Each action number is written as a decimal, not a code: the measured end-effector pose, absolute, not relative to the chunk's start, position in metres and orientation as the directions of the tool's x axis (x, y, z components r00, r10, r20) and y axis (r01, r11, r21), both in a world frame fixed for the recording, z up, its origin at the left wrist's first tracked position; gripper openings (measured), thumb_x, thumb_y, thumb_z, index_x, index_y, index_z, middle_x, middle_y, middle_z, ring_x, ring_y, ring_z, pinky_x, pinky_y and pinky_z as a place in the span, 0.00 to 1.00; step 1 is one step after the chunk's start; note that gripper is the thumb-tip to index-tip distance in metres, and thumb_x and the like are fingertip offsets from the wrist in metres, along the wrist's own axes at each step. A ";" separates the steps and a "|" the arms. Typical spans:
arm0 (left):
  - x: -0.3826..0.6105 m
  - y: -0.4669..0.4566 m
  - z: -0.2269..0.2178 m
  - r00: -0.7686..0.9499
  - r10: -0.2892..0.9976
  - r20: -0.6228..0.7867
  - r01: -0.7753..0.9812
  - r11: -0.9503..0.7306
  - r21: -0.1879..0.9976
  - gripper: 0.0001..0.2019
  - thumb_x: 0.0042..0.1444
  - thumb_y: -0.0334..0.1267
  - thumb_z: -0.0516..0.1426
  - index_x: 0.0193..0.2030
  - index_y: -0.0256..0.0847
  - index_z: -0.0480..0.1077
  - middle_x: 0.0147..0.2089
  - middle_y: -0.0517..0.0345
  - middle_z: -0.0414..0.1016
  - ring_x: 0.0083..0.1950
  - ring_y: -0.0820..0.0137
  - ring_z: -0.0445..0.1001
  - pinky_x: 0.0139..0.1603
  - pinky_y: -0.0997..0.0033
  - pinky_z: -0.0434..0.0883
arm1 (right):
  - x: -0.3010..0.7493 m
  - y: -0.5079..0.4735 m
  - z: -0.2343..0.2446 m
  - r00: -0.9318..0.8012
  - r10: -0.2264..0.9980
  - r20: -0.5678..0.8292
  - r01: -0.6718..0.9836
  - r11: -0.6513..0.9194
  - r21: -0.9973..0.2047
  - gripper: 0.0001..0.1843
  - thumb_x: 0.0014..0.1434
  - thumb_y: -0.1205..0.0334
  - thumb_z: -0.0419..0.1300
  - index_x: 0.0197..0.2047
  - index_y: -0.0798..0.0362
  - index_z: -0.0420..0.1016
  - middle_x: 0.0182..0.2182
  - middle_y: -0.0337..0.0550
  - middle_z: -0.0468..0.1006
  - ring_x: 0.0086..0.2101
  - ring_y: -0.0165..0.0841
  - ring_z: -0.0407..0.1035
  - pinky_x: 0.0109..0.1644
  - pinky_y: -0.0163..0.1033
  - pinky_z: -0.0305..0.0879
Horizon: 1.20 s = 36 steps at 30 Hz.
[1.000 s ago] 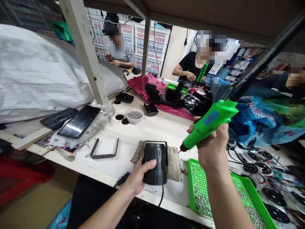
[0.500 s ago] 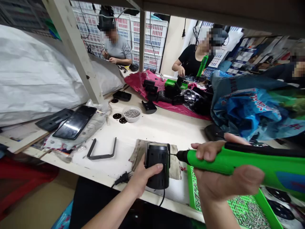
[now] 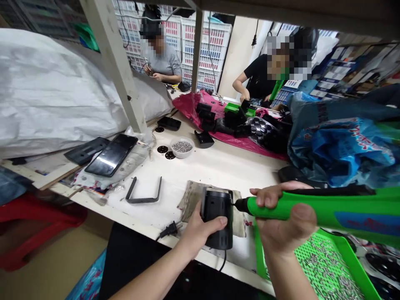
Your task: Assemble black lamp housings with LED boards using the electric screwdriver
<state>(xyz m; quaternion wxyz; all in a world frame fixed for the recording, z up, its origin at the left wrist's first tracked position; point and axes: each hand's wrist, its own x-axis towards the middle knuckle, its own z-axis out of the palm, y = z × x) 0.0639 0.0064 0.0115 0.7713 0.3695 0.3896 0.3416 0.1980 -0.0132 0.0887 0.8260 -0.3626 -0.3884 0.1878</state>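
My left hand (image 3: 198, 233) grips a black ribbed cylindrical lamp housing (image 3: 217, 218), which stands on a worn folded cloth pad (image 3: 191, 198). My right hand (image 3: 281, 221) is wrapped around a green electric screwdriver (image 3: 312, 212) held level. Its dark tip meets the right side of the housing, and the contact point is small and hard to make out. A black power cord and plug (image 3: 168, 230) lie by my left wrist. A bent dark metal bracket (image 3: 143, 196) rests on the bench to the left.
A green perforated tray of screws (image 3: 325, 266) lies below my right hand. A white bowl of small metal pieces (image 3: 181, 147) sits on the bench beyond. Blue plastic bags (image 3: 340, 146) bulge at right, and a wooden shelf post (image 3: 120, 79) stands at left. Co-workers (image 3: 162, 58) sit farther along.
The screwdriver has swung from tilted to level, and its tip has reached the housing's side. My left hand stays on the housing, and the whole view has shifted slightly.
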 end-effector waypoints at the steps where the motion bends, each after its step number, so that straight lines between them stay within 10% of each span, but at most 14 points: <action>1: 0.064 0.007 0.011 0.464 0.813 -0.352 -0.239 0.497 0.834 0.26 0.39 0.43 0.68 0.45 0.38 0.67 0.38 0.55 0.75 0.41 0.63 0.73 0.44 0.64 0.70 | 0.199 -0.017 0.092 0.621 0.583 0.524 -0.006 0.671 -0.741 0.16 0.49 0.50 0.62 0.38 0.51 0.71 0.17 0.28 0.68 0.18 0.27 0.63 0.31 0.40 0.71; 7: 0.066 0.010 0.017 0.507 0.808 -0.301 -0.195 0.447 0.873 0.29 0.37 0.40 0.68 0.48 0.38 0.65 0.41 0.52 0.75 0.44 0.59 0.73 0.48 0.59 0.68 | 0.185 -0.028 0.110 0.479 0.497 0.724 0.077 0.797 -0.599 0.19 0.54 0.46 0.61 0.43 0.51 0.72 0.18 0.29 0.70 0.18 0.27 0.63 0.29 0.39 0.70; 23: 0.066 0.012 0.012 0.510 0.831 -0.222 -0.139 0.334 0.932 0.26 0.40 0.39 0.66 0.48 0.38 0.66 0.44 0.51 0.75 0.49 0.57 0.72 0.51 0.59 0.67 | 0.160 -0.003 0.095 0.524 0.614 0.591 -0.061 0.719 -0.693 0.15 0.50 0.51 0.63 0.38 0.51 0.71 0.17 0.28 0.68 0.19 0.26 0.62 0.31 0.39 0.71; 36: 0.063 0.007 0.017 0.443 0.797 -0.411 -0.273 0.556 0.785 0.27 0.42 0.43 0.68 0.49 0.39 0.67 0.44 0.51 0.76 0.49 0.58 0.72 0.50 0.60 0.69 | 0.184 -0.060 0.087 0.553 0.597 0.582 0.044 0.676 -0.736 0.17 0.51 0.50 0.62 0.41 0.50 0.73 0.18 0.30 0.69 0.19 0.28 0.64 0.29 0.41 0.70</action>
